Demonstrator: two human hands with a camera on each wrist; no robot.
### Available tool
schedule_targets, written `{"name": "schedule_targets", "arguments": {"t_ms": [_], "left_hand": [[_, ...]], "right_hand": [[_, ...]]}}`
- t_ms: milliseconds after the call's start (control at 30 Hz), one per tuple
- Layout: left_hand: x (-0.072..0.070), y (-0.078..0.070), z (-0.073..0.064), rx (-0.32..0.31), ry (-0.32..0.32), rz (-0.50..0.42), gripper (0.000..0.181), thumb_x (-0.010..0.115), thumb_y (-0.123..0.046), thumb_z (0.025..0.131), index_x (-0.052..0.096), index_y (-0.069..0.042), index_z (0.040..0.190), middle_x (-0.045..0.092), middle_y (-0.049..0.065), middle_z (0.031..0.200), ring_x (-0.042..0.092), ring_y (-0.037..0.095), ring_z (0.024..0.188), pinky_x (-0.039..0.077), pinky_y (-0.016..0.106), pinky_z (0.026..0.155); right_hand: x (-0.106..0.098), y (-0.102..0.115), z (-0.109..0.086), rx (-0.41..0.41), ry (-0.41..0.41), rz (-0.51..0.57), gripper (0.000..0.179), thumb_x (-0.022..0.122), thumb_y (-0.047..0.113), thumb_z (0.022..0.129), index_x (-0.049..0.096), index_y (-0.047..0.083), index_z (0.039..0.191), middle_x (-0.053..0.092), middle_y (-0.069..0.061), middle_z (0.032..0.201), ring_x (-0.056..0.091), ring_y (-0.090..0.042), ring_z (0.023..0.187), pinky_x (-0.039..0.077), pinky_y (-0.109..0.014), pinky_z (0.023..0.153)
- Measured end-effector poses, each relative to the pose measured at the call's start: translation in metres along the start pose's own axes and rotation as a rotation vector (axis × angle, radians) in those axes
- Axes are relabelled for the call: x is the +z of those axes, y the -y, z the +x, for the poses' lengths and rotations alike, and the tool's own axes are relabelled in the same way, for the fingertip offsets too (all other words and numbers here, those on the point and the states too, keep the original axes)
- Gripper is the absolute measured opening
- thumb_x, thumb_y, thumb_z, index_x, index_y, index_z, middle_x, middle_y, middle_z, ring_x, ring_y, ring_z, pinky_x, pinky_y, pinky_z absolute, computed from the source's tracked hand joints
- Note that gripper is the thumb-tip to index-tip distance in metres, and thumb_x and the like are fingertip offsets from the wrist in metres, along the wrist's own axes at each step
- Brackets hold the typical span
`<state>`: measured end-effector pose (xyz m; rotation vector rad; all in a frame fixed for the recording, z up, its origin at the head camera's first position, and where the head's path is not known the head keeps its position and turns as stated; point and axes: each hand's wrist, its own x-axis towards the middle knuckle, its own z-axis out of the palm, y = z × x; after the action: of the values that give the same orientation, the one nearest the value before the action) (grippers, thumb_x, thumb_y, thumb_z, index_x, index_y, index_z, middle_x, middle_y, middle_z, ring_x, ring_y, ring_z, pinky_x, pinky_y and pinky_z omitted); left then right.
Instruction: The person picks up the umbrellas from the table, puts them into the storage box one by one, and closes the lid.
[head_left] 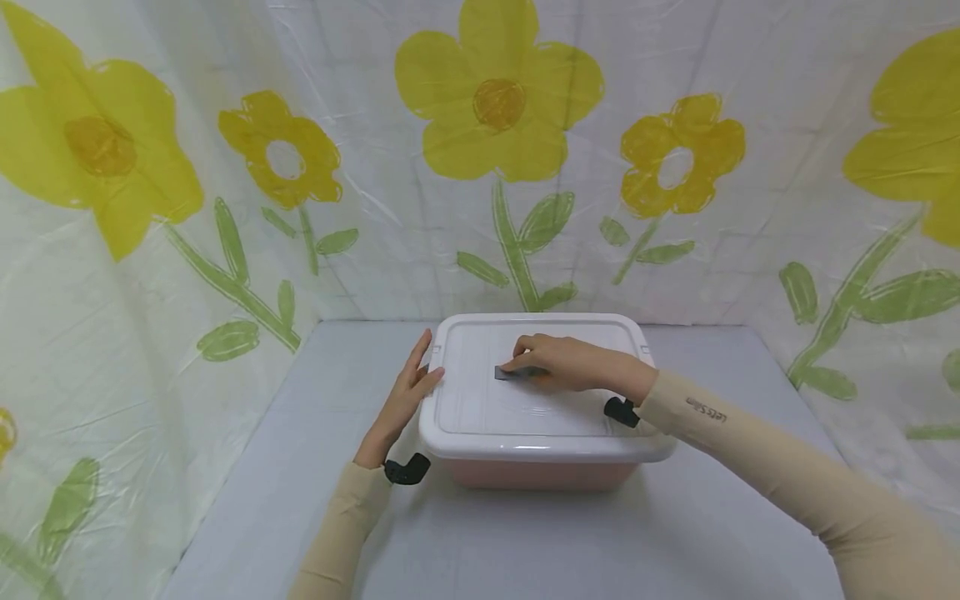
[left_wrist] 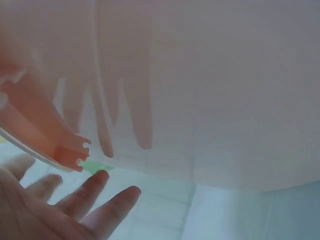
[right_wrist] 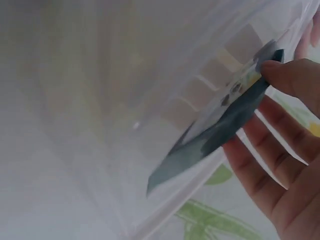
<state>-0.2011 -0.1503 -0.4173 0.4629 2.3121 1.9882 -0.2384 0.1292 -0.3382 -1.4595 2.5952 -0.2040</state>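
Observation:
A pink storage box (head_left: 540,476) stands on the table with its white lid (head_left: 468,417) on top. My left hand (head_left: 401,400) is at the left side of the box, thumb at the lid's rim. In the left wrist view, the fingers of that left hand (left_wrist: 70,210) spread straight beside the pink side handle (left_wrist: 42,127). Over the middle of the lid, my right hand (head_left: 566,362) pinches a thin, flat grey-green piece (head_left: 513,374) between thumb and fingers. Up close, this flat piece (right_wrist: 225,122) carries a printed picture and lies near the lid's surface.
Behind the box hangs a white curtain (head_left: 360,275) with yellow flowers, also along both sides. The grey tabletop (head_left: 525,542) extends around the box. Black camera mounts (head_left: 407,469) sit at both wrists.

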Motion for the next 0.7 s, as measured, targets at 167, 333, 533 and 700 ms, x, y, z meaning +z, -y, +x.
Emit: {"name": "schedule_targets", "arguments": {"t_ms": [167,333,533,700], "left_hand": [[0.001,0.0,0.001,0.06,0.043,0.034,0.067,0.047,-0.012,0.096,0.007,-0.011,0.15,0.005,0.01,0.155,0.022,0.032,0.138,0.031,0.05,0.103],[-0.001,0.0,0.002,0.098,0.068,0.11,0.065,0.046,-0.011,0.097,0.008,-0.006,0.149,-0.005,0.011,0.155,0.0,0.031,0.142,0.014,0.056,0.109],[-0.004,-0.003,0.001,0.09,0.077,0.184,0.064,0.046,-0.013,0.097,0.009,-0.007,0.149,-0.004,0.012,0.155,0.0,0.031,0.142,0.013,0.056,0.109],[-0.007,-0.005,0.0,0.072,0.097,0.22,0.065,0.046,-0.016,0.097,0.006,-0.013,0.149,-0.005,0.009,0.155,-0.001,0.028,0.142,0.014,0.055,0.11]], "right_hand": [[-0.005,-0.01,-0.017,0.03,-0.038,0.041,0.045,0.062,0.019,0.09,0.052,0.018,0.133,0.051,-0.008,0.123,0.05,-0.023,0.111,0.045,-0.04,0.089],[-0.01,-0.026,-0.051,0.12,-0.144,0.111,0.051,0.063,0.026,0.089,0.047,0.015,0.137,0.048,-0.011,0.131,0.045,-0.029,0.12,0.04,-0.048,0.095],[-0.003,-0.044,-0.088,0.199,-0.298,0.159,0.046,0.06,0.026,0.091,0.05,0.011,0.134,0.048,-0.011,0.13,0.043,-0.031,0.121,0.039,-0.051,0.096],[0.004,-0.058,-0.113,0.28,-0.371,0.228,0.047,0.059,0.03,0.091,0.049,0.012,0.133,0.047,-0.009,0.131,0.041,-0.032,0.123,0.037,-0.055,0.095]]}}
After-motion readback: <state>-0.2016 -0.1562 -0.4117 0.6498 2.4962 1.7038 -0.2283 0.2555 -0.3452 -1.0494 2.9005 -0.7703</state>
